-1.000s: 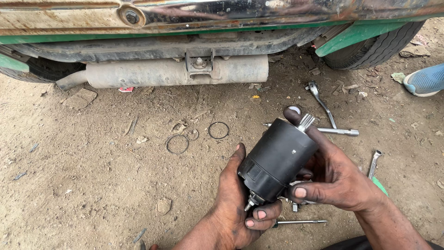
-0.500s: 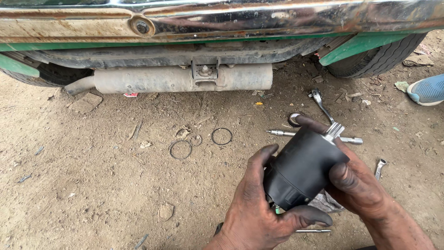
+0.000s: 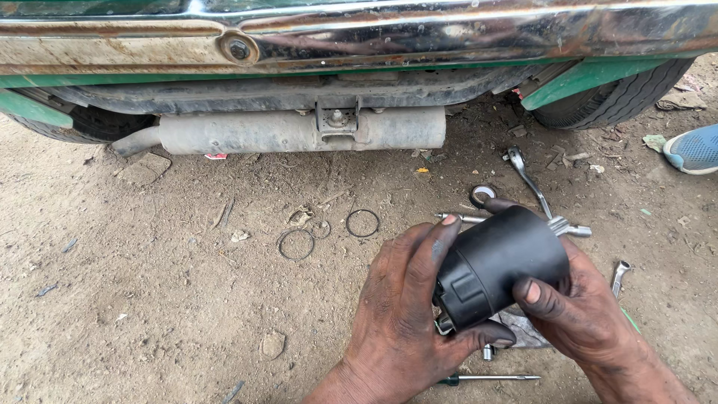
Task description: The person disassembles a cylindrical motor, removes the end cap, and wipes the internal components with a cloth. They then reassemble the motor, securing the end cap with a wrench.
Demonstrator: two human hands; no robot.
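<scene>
Bare dirt lies open left of the rings [image 3: 296, 244] — wrenches [image 3: 532, 187] and screwdriver [image 3: 490, 378] crowd the right.

Left hand [image 3: 400, 314] low and near, fingers spread and curled, thumb hooked under. Right hand [image 3: 580, 307] just beside it, cupped, fingers wrapped forward, both greasy.

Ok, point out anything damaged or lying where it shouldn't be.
The chrome bumper is badly rusted and stained along its length. Tools sit loose in the dirt: a ratchet wrench, a spanner and a screwdriver. Two rings lie on the ground too. Both the left hand and right hand grip the black cylinder, which looks intact.
</scene>
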